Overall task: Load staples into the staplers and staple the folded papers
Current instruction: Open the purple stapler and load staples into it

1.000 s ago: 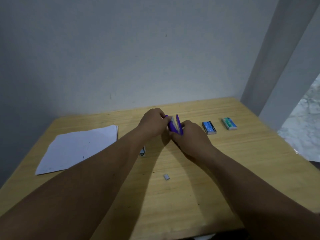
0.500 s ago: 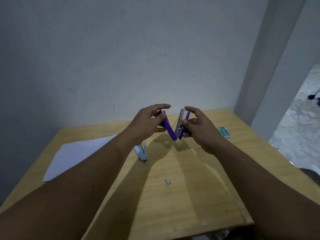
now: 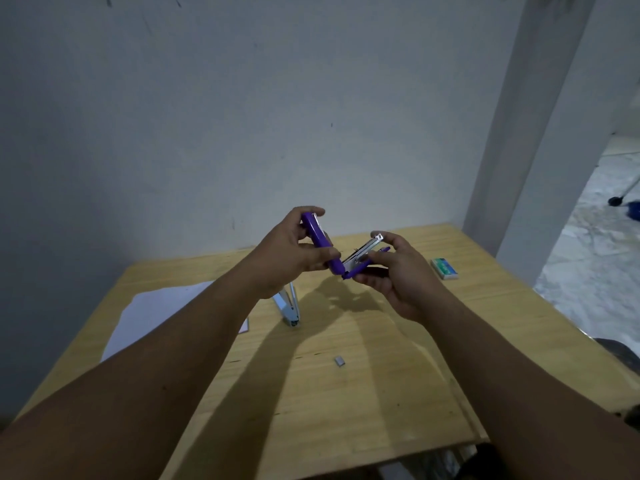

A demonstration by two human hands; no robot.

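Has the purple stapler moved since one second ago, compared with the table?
Yes. The purple stapler was low at the table; now both hands hold it raised above the tabletop, swung open.

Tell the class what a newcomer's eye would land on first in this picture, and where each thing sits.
First, the purple stapler, hinged wide open and held up above the wooden table between the left hand and the right hand. Next, a second, pale stapler lying open on the table below the left wrist, beside the white papers. A green staple box sits at the far right.
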